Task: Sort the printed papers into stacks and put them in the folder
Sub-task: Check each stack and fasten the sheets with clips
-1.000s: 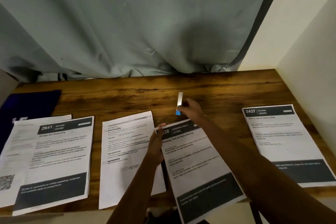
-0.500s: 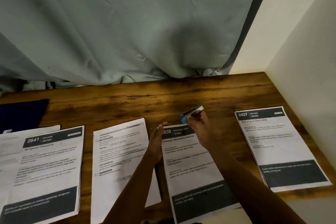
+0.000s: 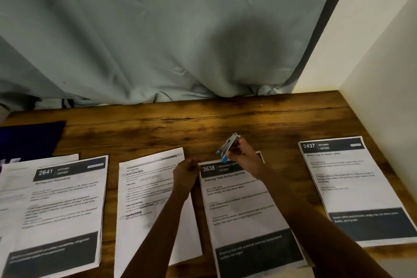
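Observation:
Several stacks of printed papers lie in a row on the wooden table (image 3: 203, 124): the 2641 stack (image 3: 65, 207) at left, a text-only stack (image 3: 146, 198), the 3638 stack (image 3: 246, 216) and the 2437 stack (image 3: 356, 187) at right. My right hand (image 3: 243, 153) grips a small silver and blue stapler (image 3: 228, 148), tilted, above the top edge of the 3638 stack. My left hand (image 3: 187, 171) pinches that stack's top left corner. A dark blue folder (image 3: 31, 137) lies at the far left.
A grey curtain (image 3: 158, 40) hangs along the table's back edge. White walls (image 3: 372, 63) close off the right side. More white sheets (image 3: 13, 187) lie under the 2641 stack at the far left.
My right hand has brought the stapler down from upright to a tilt by the top of the 3638 stack. My left hand stays on the corner. The camera has shifted slightly.

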`<state>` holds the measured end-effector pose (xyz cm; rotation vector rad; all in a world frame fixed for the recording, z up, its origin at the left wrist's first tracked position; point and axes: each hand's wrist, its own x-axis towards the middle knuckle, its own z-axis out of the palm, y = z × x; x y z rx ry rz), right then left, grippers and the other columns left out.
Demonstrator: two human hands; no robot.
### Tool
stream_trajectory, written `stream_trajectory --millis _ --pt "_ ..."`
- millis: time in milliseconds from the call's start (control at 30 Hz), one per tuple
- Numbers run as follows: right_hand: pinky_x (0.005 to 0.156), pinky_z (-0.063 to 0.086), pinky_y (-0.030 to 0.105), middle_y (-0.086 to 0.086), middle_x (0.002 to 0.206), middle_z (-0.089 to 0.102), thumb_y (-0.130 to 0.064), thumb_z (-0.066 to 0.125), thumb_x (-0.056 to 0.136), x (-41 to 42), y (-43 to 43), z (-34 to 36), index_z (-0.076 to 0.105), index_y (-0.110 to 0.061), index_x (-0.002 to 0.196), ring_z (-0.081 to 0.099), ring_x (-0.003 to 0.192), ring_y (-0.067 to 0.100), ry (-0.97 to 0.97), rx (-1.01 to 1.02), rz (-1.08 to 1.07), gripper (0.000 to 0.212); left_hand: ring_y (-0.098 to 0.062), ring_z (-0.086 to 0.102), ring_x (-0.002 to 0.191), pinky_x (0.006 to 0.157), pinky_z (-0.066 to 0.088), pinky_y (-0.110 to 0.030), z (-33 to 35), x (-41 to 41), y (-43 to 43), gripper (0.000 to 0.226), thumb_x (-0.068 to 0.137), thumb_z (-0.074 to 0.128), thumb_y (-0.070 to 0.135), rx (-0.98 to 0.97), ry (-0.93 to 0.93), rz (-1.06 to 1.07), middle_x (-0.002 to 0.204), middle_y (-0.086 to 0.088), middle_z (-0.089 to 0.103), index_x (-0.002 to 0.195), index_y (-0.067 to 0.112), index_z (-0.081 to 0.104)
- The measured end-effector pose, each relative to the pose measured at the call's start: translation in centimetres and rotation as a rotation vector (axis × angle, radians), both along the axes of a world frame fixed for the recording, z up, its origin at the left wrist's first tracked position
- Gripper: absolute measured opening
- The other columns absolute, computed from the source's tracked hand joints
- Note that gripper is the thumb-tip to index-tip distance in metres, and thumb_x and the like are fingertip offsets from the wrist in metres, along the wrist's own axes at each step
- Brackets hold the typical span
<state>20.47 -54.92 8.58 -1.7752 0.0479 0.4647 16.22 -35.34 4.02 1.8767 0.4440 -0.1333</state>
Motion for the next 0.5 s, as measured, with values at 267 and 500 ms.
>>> stream_trajectory --millis 267,500 --pt "0.1 0.047 0.04 0.009 0.128 0.056 0.001 0.06 0.087 1.1 1.4 0.0 0.044 -0.011 0.13 0.052 0.12 0.022 -0.006 -0.098 0.186 0.048 -0.012 0.062 0.094 0.086 0.055 -0.032 0.4 0.1 0.5 0.025 0.086 0.067 0.009 0.134 0.006 -0.068 0.11 -0.006 0.069 0.112 0.01 0.066" --pt "0.097 0.047 0.036 0.01 0.128 0.055 -0.001 0.06 0.087 1.8 2.2 0.0 0.044 -0.01 0.128 0.052 0.12 0.023 -0.011 -0.176 0.25 0.045 -0.013 0.061 0.093 0.082 0.057 -0.032 0.2 0.3 0.8 0.027 0.086 0.068 0.009 0.131 0.029 -0.069 0.108 -0.006 0.067 0.113 0.009 0.065"
